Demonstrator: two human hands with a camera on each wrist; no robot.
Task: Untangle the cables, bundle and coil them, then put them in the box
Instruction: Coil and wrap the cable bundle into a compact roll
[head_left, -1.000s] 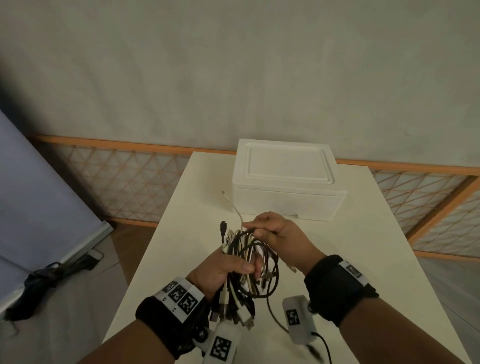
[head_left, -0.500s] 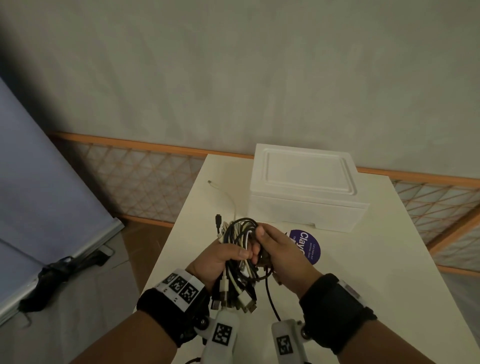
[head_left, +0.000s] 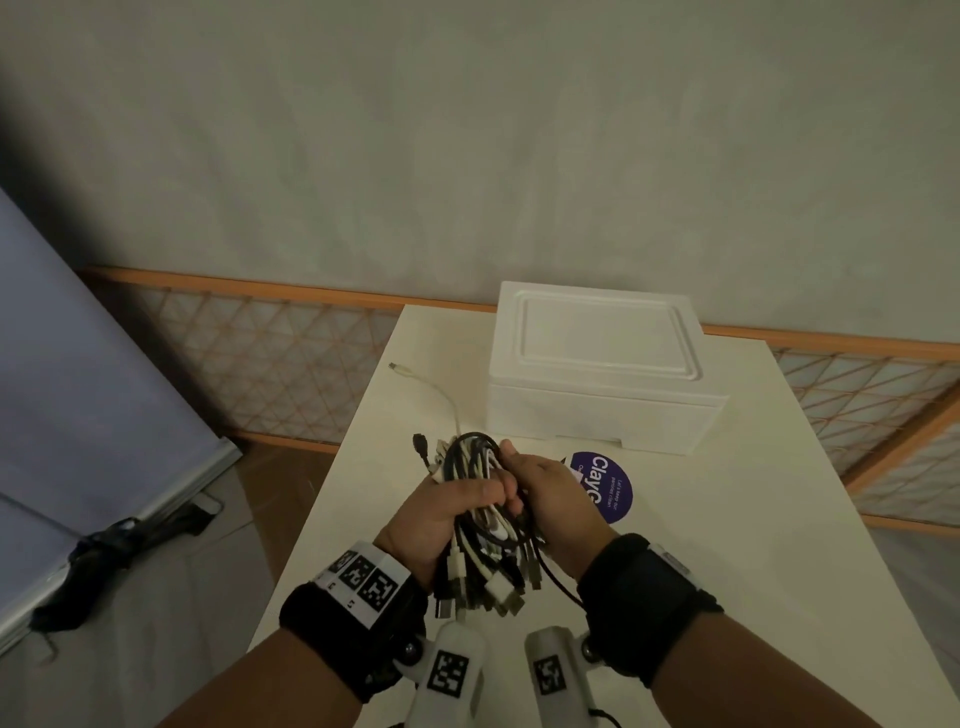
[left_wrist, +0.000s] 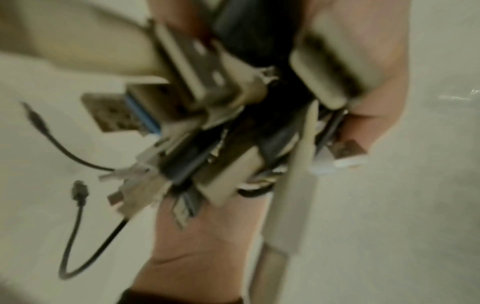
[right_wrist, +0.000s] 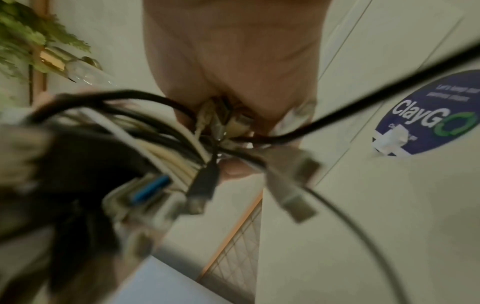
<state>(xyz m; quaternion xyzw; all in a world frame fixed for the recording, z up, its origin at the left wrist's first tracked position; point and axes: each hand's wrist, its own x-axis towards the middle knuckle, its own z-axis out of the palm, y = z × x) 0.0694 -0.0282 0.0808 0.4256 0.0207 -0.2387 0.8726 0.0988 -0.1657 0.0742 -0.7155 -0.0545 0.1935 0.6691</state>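
Note:
A bundle of black and white cables (head_left: 480, 512) hangs between both hands above the near part of the table. My left hand (head_left: 457, 501) grips its middle, thumb across the top. My right hand (head_left: 540, 493) curls round the same bundle from the right. USB plugs (head_left: 488, 592) dangle below the hands; close up, the plugs (left_wrist: 207, 127) and cable strands (right_wrist: 166, 148) look blurred. One white cable end (head_left: 431, 387) trails onto the table toward the far left. The white foam box (head_left: 597, 374) stands closed at the back.
A round purple ClayGo sticker (head_left: 610, 486) lies on the cream table (head_left: 727, 519) just right of my hands. The table's left edge (head_left: 332, 457) drops to the floor, where a black object (head_left: 119, 540) lies by a grey panel. A lattice fence runs behind.
My right hand has come down from the top loops and closed round the bundle beside my left hand. The view has shifted left, so the box sits further right.

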